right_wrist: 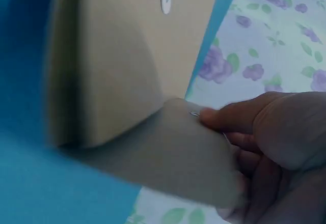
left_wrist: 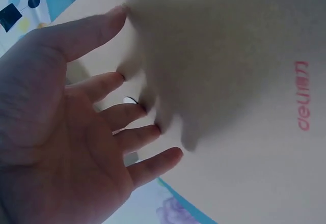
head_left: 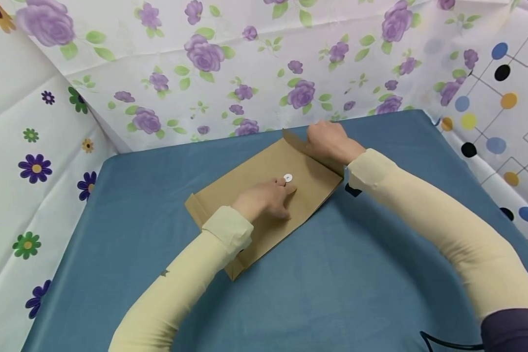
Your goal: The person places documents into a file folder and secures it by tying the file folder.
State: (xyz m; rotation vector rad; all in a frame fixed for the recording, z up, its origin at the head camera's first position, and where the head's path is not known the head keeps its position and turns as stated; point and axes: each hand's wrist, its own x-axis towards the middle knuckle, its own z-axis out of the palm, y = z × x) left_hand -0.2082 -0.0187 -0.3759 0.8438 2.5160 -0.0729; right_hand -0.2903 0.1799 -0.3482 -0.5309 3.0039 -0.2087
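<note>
A brown paper document envelope [head_left: 246, 171] lies slanted on the table, with red "deli" lettering [left_wrist: 302, 96] showing in the left wrist view. Its white round button [head_left: 288, 177] sits near the fingertips of my left hand [head_left: 266, 198], which rests on the envelope's face with spread fingers. At the far right end, my right hand [head_left: 332, 142] grips the envelope's flap [head_left: 297, 143] and holds it raised. The right wrist view has the thumb on the flap [right_wrist: 168, 158] beside a small metal eyelet [right_wrist: 194, 114]; the envelope's mouth gapes a little there.
A blue cloth [head_left: 149, 210] covers the table. Floral sheeting [head_left: 229, 93] hangs behind it, with patterned sheets at both sides. A black cable [head_left: 453, 346] lies at the lower right. A small black piece [head_left: 353, 190] shows beneath the right cuff.
</note>
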